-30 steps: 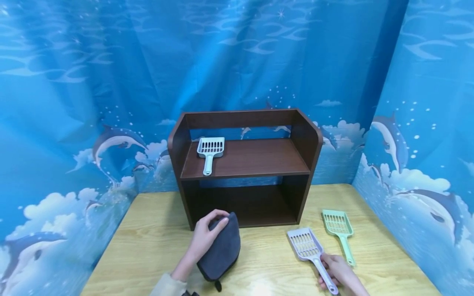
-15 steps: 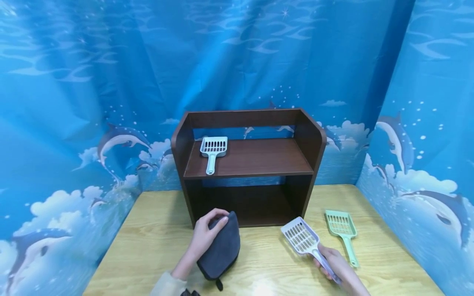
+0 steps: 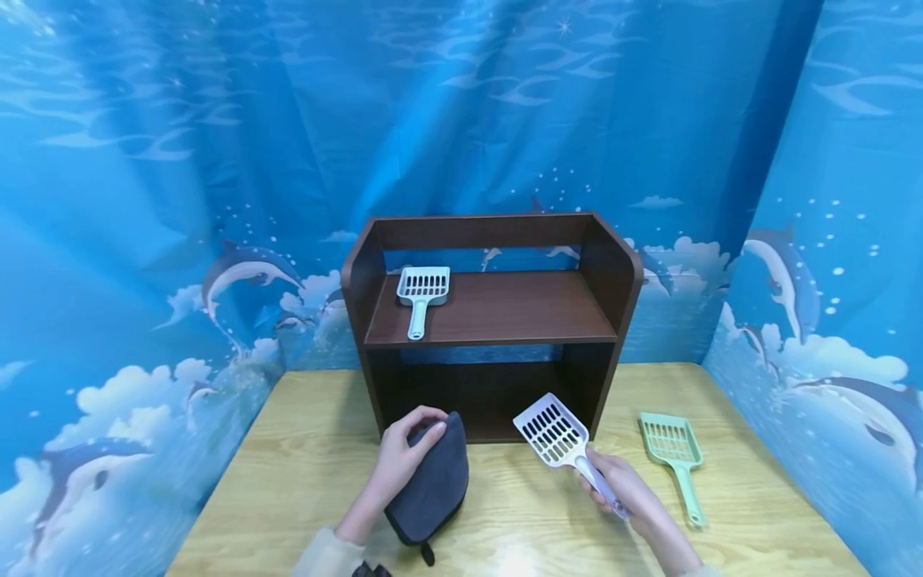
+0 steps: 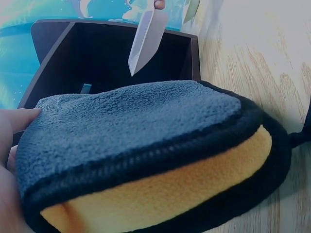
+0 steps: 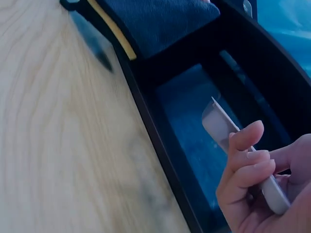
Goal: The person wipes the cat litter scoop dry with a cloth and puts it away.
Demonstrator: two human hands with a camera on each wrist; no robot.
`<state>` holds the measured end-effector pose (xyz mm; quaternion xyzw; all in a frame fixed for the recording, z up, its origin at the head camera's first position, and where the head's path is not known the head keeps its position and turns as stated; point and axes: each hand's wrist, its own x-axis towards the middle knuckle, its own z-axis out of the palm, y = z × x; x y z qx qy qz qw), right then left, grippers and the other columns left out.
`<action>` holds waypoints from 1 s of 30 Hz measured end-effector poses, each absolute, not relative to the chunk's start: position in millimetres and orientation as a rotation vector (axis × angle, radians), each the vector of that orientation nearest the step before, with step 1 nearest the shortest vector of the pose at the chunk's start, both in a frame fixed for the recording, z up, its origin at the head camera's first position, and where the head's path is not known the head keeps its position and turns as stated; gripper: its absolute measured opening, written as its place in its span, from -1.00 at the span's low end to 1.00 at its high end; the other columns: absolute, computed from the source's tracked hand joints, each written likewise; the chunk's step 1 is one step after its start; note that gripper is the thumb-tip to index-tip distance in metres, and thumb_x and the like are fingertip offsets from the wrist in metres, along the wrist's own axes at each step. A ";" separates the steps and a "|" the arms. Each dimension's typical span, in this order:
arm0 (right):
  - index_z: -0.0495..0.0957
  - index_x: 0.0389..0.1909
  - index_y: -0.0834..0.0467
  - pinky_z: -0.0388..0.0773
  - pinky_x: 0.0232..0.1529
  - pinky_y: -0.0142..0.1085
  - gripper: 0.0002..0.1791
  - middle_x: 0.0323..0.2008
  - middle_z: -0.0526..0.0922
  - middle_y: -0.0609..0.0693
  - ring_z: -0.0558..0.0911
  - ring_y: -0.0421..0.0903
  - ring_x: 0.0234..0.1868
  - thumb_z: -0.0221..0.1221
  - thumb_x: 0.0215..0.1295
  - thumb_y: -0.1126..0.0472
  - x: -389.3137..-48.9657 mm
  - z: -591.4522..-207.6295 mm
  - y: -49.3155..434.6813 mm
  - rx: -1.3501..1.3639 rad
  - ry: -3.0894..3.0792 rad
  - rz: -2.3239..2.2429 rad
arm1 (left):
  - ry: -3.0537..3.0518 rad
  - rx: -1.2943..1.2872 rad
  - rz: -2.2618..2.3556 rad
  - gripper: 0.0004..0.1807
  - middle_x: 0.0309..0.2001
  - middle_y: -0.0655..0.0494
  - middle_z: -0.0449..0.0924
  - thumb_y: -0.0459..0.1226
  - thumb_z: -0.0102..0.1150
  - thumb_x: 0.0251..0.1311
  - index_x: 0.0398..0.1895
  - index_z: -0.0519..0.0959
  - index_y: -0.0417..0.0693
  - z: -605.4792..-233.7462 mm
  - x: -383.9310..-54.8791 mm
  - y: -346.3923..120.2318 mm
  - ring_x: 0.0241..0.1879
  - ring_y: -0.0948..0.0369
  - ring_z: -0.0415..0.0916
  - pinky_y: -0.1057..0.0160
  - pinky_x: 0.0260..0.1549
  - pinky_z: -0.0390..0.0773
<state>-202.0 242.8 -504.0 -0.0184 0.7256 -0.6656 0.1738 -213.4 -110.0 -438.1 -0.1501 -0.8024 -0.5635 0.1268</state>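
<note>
My left hand [image 3: 392, 458] pinches the upper end of a folded cleaning cloth [image 3: 436, 489]. The left wrist view shows the cloth's dark grey plush outside [image 4: 131, 126], with a yellow inside and black trim; fingers hold its left end. In my right hand [image 3: 622, 487] is a lavender litter scoop [image 3: 570, 450], gripped by its handle. Its slotted head points toward the lower opening of a dark brown shelf [image 3: 505, 308]. Fingers of the right hand [image 5: 252, 179] curl round the scoop's handle in the right wrist view, where the scoop [image 5: 219, 127] appears edge-on.
A pale blue litter scoop [image 3: 418, 303] lies on the shelf's upper board at the left, handle forward. Right of the shelf, a green litter scoop [image 3: 683, 473] lies on the wooden table [image 3: 288, 473]. Blue dolphin-print curtains [image 3: 461, 120] hang behind and at the sides.
My right hand has lifted the lavender scoop from the table and moved it left and forward toward the shelf. The left hand keeps its hold on the cloth; the view has shifted slightly.
</note>
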 end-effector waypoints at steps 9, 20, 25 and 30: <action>0.59 -0.01 0.32 0.33 -0.63 -0.51 -0.42 -0.56 0.47 -0.16 0.38 -0.35 -0.63 -0.26 0.67 -0.04 -211.6 -492.4 210.6 -0.112 1.973 -1.904 | -2.297 -0.421 -1.631 -0.89 -0.18 0.17 0.73 -0.31 0.31 0.31 -0.13 0.71 0.04 -465.4 -233.5 -118.4 -0.23 0.25 0.58 0.17 -0.10 0.54; 0.51 0.03 0.37 0.15 -0.73 -0.54 -0.41 -0.53 0.46 -0.13 0.25 -0.39 -0.71 -0.27 0.67 -0.07 -213.5 -483.8 184.3 -0.187 1.928 -1.899 | -2.248 -0.423 -1.442 -0.89 -0.17 0.23 0.74 -0.18 0.31 0.34 -0.13 0.71 0.11 -455.7 -243.9 -128.9 -0.22 0.26 0.60 0.31 -0.15 0.52; 0.50 0.00 0.37 0.13 -0.75 -0.55 -0.43 -0.54 0.44 -0.13 0.24 -0.40 -0.73 -0.28 0.67 -0.05 -212.0 -482.7 174.2 -0.227 1.884 -1.900 | -2.136 -0.424 -1.290 -0.88 -0.16 0.20 0.74 -0.21 0.30 0.34 -0.11 0.71 0.04 -440.5 -252.7 -126.7 -0.15 0.25 0.65 0.33 -0.09 0.53; 0.51 -0.04 0.36 0.12 -0.75 -0.55 -0.45 -0.54 0.43 -0.12 0.23 -0.40 -0.74 -0.26 0.67 -0.03 -210.3 -480.8 162.7 -0.290 1.877 -1.881 | -2.068 -0.506 -1.206 -0.86 -0.15 0.21 0.72 -0.21 0.31 0.34 -0.09 0.70 0.04 -427.2 -255.5 -111.9 -0.09 0.25 0.66 0.22 -0.05 0.58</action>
